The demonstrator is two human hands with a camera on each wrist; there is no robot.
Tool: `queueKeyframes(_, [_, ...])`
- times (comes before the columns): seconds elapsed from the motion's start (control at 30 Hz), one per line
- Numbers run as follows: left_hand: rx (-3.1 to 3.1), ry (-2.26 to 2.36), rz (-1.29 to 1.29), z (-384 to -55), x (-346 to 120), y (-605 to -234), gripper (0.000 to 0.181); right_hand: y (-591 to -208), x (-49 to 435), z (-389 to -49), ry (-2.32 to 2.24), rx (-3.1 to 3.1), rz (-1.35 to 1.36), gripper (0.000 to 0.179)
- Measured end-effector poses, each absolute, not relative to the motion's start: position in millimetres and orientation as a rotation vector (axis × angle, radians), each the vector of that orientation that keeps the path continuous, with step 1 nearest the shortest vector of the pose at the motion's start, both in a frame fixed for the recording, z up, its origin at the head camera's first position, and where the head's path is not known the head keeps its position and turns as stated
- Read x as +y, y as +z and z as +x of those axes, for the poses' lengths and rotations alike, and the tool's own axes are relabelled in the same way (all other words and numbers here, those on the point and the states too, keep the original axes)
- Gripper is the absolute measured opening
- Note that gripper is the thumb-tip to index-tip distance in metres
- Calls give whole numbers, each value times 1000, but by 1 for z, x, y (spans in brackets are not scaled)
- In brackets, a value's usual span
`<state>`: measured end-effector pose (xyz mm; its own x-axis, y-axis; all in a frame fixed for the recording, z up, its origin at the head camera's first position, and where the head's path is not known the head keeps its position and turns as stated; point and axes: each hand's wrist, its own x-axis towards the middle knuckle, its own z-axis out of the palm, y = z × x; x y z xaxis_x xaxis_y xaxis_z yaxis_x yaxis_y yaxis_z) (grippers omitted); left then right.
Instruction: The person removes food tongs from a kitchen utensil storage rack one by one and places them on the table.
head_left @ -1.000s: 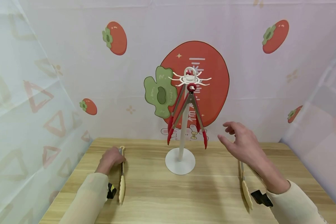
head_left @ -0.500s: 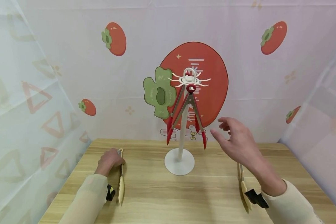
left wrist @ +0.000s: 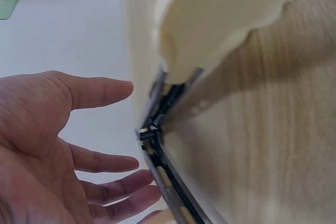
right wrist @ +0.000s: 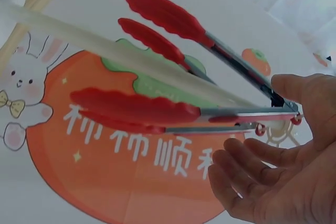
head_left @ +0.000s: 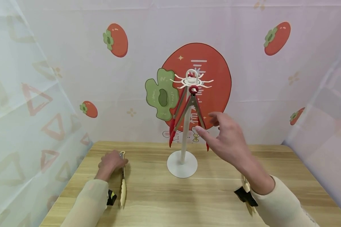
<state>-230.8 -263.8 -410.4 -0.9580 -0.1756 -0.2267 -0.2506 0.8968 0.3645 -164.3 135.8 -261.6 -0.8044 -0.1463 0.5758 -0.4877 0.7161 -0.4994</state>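
Note:
My left hand (head_left: pixel 111 163) is at a pair of cream-tipped tongs (head_left: pixel 123 193) lying on the table's left side. In the left wrist view its thumb and fingers are spread beside the metal arms, not closed round them. My right hand (head_left: pixel 230 140) is raised, thumb and fingers apart, beside red-tipped tongs (head_left: pixel 192 100) hanging by a red ring on a white hook stand (head_left: pixel 182 168). From the head, this hand overlaps their right arm. The right wrist view shows their red tips (right wrist: pixel 136 106) and a second red pair (right wrist: pixel 157 43) hanging behind.
Another cream-tipped pair of tongs (head_left: pixel 247 186) lies on the wooden table (head_left: pixel 153 195) at the right, partly hidden under my right wrist. White hooks (head_left: pixel 208 81) spread out round the stand's top. A printed cloth (head_left: pixel 147 47) stands close behind the table.
My right hand has moved left, from above the right-hand cream tongs to the hanging red tongs. My left hand has stayed almost still by its tongs.

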Motion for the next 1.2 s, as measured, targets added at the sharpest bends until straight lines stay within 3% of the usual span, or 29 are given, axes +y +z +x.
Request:
queueKeyframes(0.37, [2896, 596, -300, -228, -252, -400, 58, -254, 112, -170, 941, -2413, 429, 59])
queueKeyframes(0.73, [2914, 641, -250, -227, -247, -395, 57, -242, 95, -181, 986, -2378, 379, 66])
queueKeyframes(1.2, [2921, 666, -243, -223, -247, -392, 56, -238, 75, -196, 1012, -2307, 295, 51])
